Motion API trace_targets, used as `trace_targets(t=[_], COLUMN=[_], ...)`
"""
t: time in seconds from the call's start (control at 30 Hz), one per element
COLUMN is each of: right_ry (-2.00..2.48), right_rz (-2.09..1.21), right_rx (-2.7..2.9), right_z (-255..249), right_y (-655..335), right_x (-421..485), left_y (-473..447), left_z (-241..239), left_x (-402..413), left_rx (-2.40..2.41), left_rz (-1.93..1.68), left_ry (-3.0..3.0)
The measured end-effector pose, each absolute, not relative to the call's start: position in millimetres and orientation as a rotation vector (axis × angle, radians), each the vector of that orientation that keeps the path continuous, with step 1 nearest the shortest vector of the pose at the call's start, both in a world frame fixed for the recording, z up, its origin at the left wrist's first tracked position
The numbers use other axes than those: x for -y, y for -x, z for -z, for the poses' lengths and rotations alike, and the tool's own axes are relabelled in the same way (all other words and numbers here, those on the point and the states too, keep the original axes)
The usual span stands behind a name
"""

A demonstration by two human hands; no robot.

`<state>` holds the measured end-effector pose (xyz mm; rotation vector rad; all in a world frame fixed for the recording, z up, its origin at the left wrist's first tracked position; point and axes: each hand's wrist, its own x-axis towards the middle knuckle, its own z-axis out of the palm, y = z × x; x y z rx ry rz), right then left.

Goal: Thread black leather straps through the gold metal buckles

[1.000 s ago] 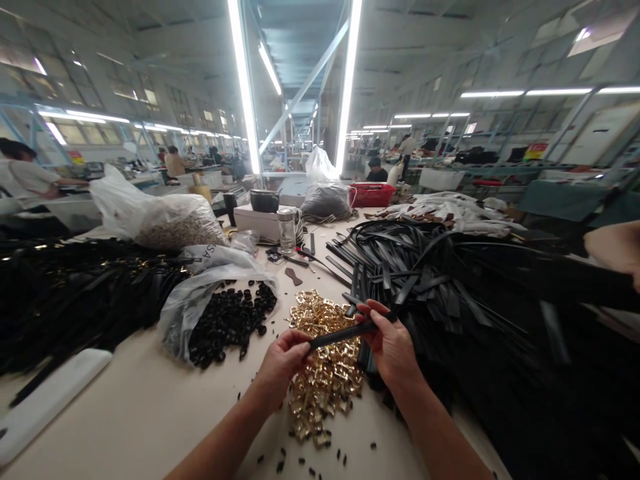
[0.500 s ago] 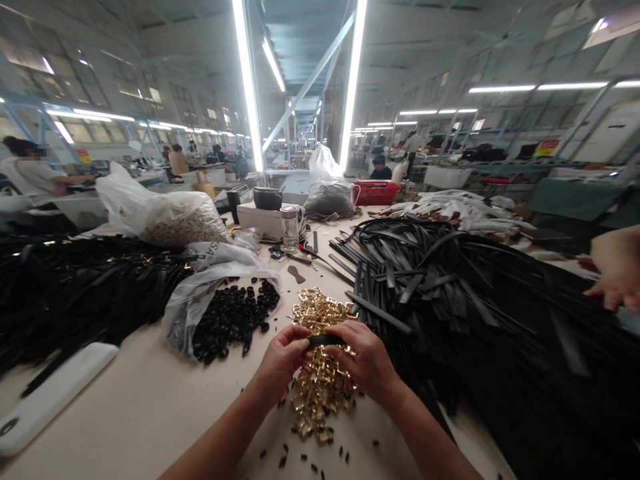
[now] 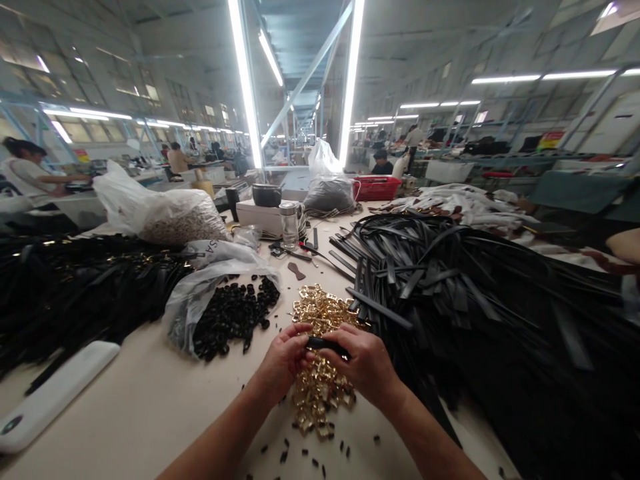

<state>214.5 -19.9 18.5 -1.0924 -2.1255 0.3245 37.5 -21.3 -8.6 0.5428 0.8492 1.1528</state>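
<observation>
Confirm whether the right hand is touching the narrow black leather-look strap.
Touching. The head view shows the right hand pinching the narrow black strap directly, with no gap visible.

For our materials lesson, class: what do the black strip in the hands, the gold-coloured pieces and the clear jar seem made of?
Black strip: perhaps leather or imitation, smooth, with a faint sheen.
Gold-coloured pieces: likely plated metal, given bright glints.
Clear jar: glass or plastic, transparent and glossy; I cannot tell which.

Black strap partly behind right hand
</observation>
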Motion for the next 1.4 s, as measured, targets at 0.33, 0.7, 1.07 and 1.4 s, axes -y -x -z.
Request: trace_targets(t=[0.33,0.7,1.07,1.4], right_ry=[1.122,1.286,1.132,1.024], right_rz=[-0.180,-0.153,-0.259,-0.160], right_rx=[2.238,2.154,2.198,2.158], right_z=[-16.7,-27.5,-29.4,-15.7], right_y=[-215.5,-229.4,-215.8,-211.4], right_x=[20.4,16.0,25.6,22.1], left_y=[-35.6,-27.8,-33.8,-37.8], left_z=[6.5,-13.2,2.7,-8.3], left_x=[23.1,33.6,22.4,27.2], left_rx=[-0.957,-0.954,-1.029,-0.995], left_rz=[-1.134,-1.299,-1.050,-1.144], left_ry=[-1.159,-1.674,-1.041,-1.052])
